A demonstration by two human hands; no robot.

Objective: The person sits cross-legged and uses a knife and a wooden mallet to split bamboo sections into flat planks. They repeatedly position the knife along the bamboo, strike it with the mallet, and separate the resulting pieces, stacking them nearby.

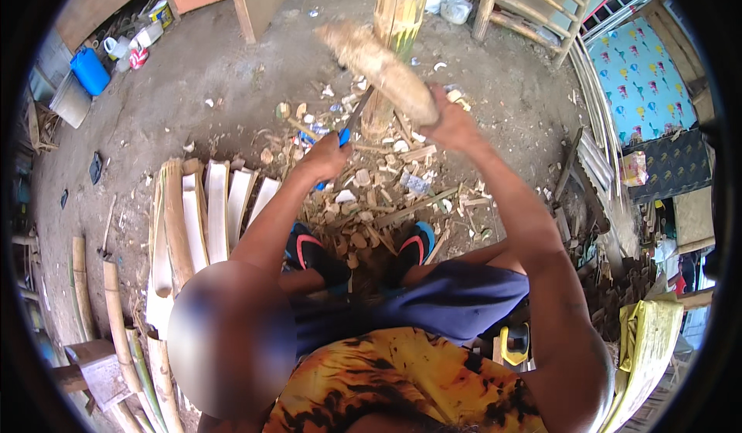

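Note:
My left hand (328, 157) is closed around the blue handle of a long knife (360, 110). Its dark blade slants up and away to the right, and its tip is hidden behind a thick pale piece of wood (386, 73). That wood is blurred, with a rough, frayed far end; my right hand (452, 124) grips its near end. Just behind it stands an upright bamboo or log post (402, 19), yellow-green with a pale top. Whether the blade or the wood touches the post, I cannot tell.
Wood chips and scraps (359, 201) litter the dirt floor around my feet. Split bamboo lengths (219, 201) lie at my left. A yellow-handled saw (515, 346) rests by my right hip. A bamboo rack (533, 8) stands at the back right, a blue jug (90, 71) far left.

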